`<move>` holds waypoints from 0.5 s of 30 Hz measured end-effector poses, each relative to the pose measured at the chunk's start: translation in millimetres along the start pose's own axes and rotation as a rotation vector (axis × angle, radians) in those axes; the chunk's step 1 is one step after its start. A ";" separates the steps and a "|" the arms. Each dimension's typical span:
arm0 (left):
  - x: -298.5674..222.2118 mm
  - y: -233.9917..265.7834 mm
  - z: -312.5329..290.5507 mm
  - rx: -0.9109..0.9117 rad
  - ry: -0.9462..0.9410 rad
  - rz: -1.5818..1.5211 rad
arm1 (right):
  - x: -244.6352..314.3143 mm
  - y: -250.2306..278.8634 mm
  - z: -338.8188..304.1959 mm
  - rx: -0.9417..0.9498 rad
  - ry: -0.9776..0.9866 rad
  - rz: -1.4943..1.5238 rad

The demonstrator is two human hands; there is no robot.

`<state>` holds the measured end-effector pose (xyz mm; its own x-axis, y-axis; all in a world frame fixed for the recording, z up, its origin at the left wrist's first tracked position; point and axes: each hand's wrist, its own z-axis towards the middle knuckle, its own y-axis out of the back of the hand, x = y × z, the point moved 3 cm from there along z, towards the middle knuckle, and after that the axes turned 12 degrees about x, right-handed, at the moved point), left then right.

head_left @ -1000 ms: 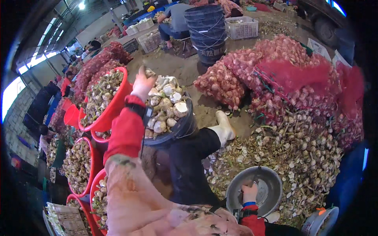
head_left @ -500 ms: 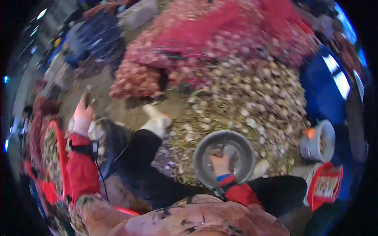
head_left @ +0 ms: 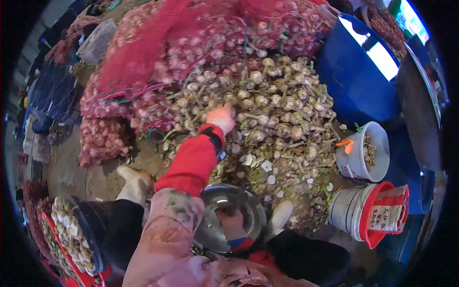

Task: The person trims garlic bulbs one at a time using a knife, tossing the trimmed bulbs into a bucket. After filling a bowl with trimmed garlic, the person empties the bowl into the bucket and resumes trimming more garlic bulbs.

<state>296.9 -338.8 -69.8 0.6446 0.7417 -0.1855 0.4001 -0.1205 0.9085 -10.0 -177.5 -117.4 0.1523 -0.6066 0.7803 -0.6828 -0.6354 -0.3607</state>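
Observation:
My left hand reaches forward to the heap of stemmed garlic, its fingers curled on a garlic bulb at the near left of the heap. Part of those fingers is hidden from view. Below, my right hand is inside a round metal basin between my legs. It looks closed, with something dark by the fingers, too blurred to make out. My left sleeve covers the basin's left rim.
Red mesh sacks of garlic lie behind the heap. To the right stand a blue tub, a white bucket and a white pail with a red rim. Cut garlic fills a red-rimmed container at lower left.
My left hand has swung from the far left across to the garlic heap. My right hand stays in the basin. The whole view has turned, shifting the heap and buckets leftward.

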 end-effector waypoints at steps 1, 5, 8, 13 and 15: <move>-1.3 -11.5 13.8 0.009 -0.021 0.003 | 6.3 0.3 1.8 0.011 -0.004 -0.120; 2.4 -28.4 20.9 -0.103 0.052 -0.112 | -24.7 19.9 12.1 0.046 0.060 -0.118; 43.4 -21.6 -23.7 -0.173 -0.096 -0.654 | 1.2 4.5 7.6 0.080 -0.082 -0.100; 56.1 -31.0 -180.7 0.172 -0.225 -1.535 | -15.7 14.3 6.5 0.109 -0.035 -0.127; 90.3 -45.8 -248.6 0.183 -0.201 -1.607 | 1.9 -8.6 -6.7 0.196 0.060 -0.217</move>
<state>174.8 -102.3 -35.1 -0.4255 0.0831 -0.9012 0.7648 0.5653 -0.3090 -8.6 -170.0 -109.4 0.2336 -0.4207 0.8766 -0.4873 -0.8308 -0.2689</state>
